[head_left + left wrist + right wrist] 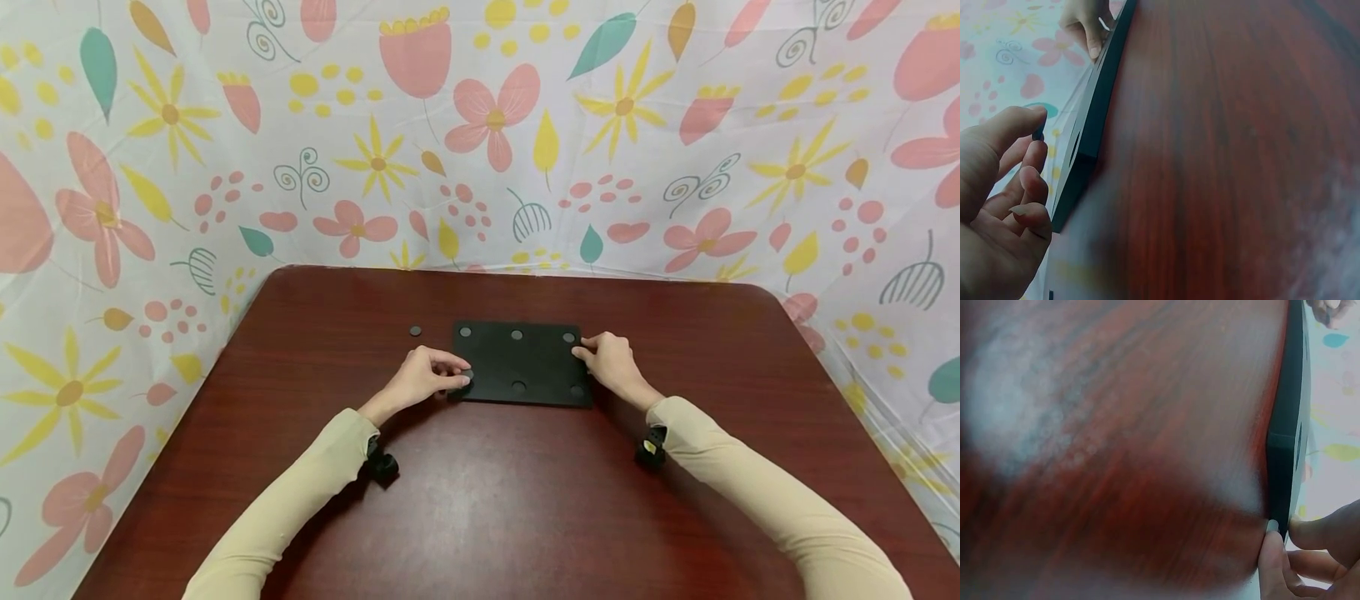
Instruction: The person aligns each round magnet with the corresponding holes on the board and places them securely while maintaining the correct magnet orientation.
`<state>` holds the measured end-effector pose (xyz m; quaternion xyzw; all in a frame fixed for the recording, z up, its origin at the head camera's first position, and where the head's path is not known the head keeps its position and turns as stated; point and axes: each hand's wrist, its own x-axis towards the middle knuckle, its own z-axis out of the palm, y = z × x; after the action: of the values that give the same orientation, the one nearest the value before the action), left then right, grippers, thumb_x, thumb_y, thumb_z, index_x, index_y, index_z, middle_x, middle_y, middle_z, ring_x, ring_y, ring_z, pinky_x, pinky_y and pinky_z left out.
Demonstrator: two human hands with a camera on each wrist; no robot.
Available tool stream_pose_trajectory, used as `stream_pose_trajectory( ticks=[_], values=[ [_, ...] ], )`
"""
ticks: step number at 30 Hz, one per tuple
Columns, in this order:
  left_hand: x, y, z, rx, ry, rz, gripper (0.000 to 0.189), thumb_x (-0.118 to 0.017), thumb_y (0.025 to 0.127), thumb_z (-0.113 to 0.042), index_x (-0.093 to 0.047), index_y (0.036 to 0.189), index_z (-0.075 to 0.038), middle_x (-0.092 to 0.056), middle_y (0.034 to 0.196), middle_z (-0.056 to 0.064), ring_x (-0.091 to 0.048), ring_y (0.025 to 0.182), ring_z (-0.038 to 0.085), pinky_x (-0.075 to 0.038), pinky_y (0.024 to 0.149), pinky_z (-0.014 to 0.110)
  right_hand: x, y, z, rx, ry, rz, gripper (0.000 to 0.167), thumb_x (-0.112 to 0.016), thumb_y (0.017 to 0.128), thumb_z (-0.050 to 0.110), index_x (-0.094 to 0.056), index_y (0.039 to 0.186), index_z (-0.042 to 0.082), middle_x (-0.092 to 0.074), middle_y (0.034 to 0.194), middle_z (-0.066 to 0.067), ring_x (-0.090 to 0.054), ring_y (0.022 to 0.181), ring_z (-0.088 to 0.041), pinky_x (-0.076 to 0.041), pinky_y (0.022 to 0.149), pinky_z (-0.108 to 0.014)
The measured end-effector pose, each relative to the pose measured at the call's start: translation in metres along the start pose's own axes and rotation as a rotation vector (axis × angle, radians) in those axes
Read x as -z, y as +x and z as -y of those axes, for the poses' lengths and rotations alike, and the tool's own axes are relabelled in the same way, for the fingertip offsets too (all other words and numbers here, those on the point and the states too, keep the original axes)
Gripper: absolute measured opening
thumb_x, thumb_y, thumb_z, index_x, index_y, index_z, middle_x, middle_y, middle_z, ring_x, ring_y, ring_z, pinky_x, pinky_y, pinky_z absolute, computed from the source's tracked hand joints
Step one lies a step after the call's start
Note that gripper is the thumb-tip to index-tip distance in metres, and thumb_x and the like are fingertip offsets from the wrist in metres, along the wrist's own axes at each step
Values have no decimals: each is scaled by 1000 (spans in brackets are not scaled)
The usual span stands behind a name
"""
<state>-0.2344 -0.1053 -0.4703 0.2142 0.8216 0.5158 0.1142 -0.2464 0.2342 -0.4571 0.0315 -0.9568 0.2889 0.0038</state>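
Observation:
A flat black board (pixel 525 363) with several round recesses lies on the table. Grey discs fill its far row: a far-left disc (pixel 465 332), a far-middle disc (pixel 517 335) and a far-right disc (pixel 568 337). The near-middle recess (pixel 519 387) and near-right recess (pixel 577 390) look bare. Between thumb and index finger, my left hand (pixel 427 377) pinches a small dark disc (pixel 1038 134) on edge over the board's near-left corner; the recess there is hidden. My right hand (pixel 611 360) grips the board's right edge, thumb on top.
One more loose grey disc (pixel 416 331) lies left of the board on the brown wooden table (pixel 517 492). A flower-patterned cloth (pixel 495 167) hangs behind the table and along its sides.

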Motion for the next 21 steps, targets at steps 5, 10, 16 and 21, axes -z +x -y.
stream_pose_trajectory(
  ticks=[5,10,16,21],
  values=[
    [-3,0,-2,-2,10,1,23,-76,84,-19,-75,105,-11,-70,91,10,-60,61,27,-50,51,29,1,0,0,9,1,-5,38,-64,94,18,-63,122,-8,-72,94,-24,-63,55,-12,-50,49,-23],
    [-6,1,-5,-7,27,20,20,-76,84,-20,-76,103,-14,-69,89,6,-58,57,18,-52,51,31,0,1,-1,3,-1,-5,39,-64,94,18,-62,123,-8,-72,94,-23,-63,55,-12,-50,50,-24],
    [-12,4,-10,-25,66,10,18,-76,84,-20,-77,101,-15,-69,86,2,-53,58,14,-41,49,24,-2,2,-3,-5,-6,-3,40,-63,95,19,-61,125,-8,-72,98,-24,-64,56,-12,-52,50,-23],
    [-15,7,-12,-33,83,7,18,-76,84,-20,-77,101,-15,-69,85,0,-52,60,13,-38,50,21,-2,1,-1,-10,2,3,40,-62,95,19,-61,125,-7,-72,95,-23,-63,54,-11,-50,50,-23]
  ],
)
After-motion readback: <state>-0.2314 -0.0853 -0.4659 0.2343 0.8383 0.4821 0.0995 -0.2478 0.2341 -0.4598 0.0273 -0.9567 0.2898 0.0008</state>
